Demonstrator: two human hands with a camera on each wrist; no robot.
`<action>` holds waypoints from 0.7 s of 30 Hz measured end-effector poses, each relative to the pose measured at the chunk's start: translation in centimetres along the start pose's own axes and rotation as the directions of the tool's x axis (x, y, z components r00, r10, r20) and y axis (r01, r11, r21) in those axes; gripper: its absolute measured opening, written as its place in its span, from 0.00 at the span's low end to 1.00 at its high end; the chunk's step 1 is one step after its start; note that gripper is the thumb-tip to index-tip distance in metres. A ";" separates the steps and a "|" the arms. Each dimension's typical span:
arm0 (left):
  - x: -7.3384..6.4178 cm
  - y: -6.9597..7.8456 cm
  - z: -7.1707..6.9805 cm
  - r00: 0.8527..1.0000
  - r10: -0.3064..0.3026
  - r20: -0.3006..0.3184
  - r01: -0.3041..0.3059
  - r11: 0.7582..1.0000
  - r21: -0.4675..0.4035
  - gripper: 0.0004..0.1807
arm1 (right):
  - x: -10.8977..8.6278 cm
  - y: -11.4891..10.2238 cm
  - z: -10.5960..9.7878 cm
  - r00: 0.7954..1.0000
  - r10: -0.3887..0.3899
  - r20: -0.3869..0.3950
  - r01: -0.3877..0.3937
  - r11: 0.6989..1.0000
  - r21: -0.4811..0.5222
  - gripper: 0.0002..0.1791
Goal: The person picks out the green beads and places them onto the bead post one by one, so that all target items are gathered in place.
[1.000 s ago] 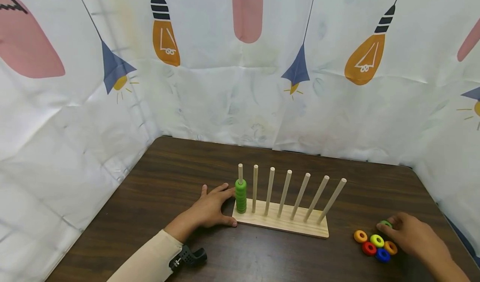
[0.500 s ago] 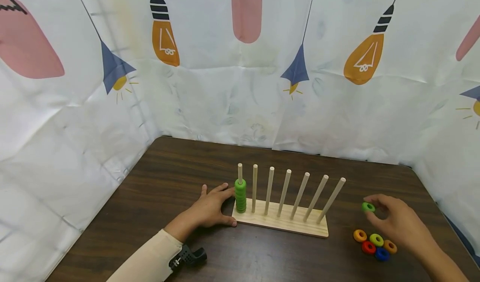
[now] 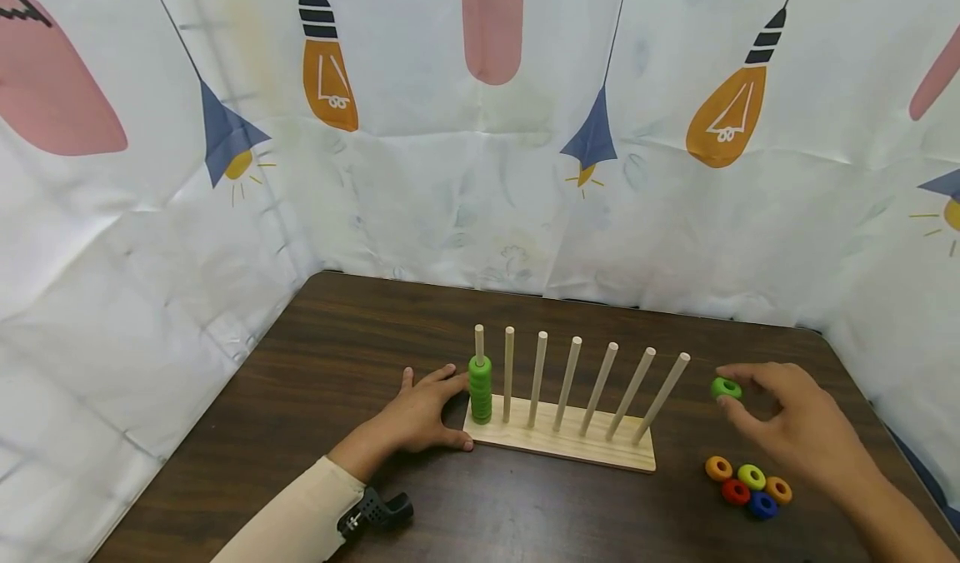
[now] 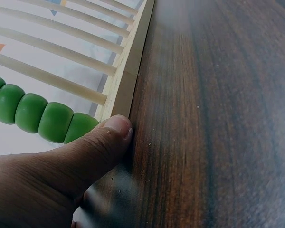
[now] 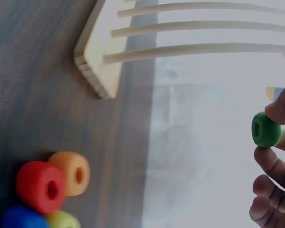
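A wooden peg rack [image 3: 558, 438] with several upright pegs stands on the table. Green beads [image 3: 481, 390] are stacked on its leftmost peg; the other pegs are bare. My left hand [image 3: 423, 417] holds the rack's left end, its thumb [image 4: 107, 137] against the front corner and its fingers reaching behind the bead stack, where the tips are hidden. My right hand [image 3: 802, 417] pinches a single green bead [image 3: 726, 389] between thumb and fingertips. That bead is in the air, right of the rack's rightmost peg and apart from it.
Loose beads lie on the table right of the rack: red [image 3: 736, 491], blue [image 3: 762, 505], yellow-green [image 3: 752, 476], and two orange ones, left [image 3: 718, 468] and right [image 3: 778, 490]. A patterned white cloth [image 3: 480, 196] hangs behind the dark wooden table [image 3: 525, 513].
My right hand has lifted the green bead from beside the loose beads and carried it up and left toward the rack. The left hand has stayed in place.
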State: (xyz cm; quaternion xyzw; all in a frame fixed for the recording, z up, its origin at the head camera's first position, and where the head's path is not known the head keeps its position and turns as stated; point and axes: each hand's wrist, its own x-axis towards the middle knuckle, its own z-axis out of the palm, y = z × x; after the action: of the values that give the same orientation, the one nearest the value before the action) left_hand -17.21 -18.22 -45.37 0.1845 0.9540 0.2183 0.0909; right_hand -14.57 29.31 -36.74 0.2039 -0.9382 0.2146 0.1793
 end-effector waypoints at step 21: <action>-0.1 0.0 -0.1 1.000 0.008 0.002 -0.008 1.000 -0.024 0.50 | 2.2 -3.7 -2.8 0.993 -0.098 -0.071 0.097 0.995 -0.017 0.22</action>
State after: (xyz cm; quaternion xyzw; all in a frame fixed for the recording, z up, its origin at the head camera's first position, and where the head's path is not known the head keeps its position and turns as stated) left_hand -17.17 -18.29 -45.31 0.1876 0.9504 0.2299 0.0930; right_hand -14.07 26.95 -32.23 0.2402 -0.9215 0.2067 0.2246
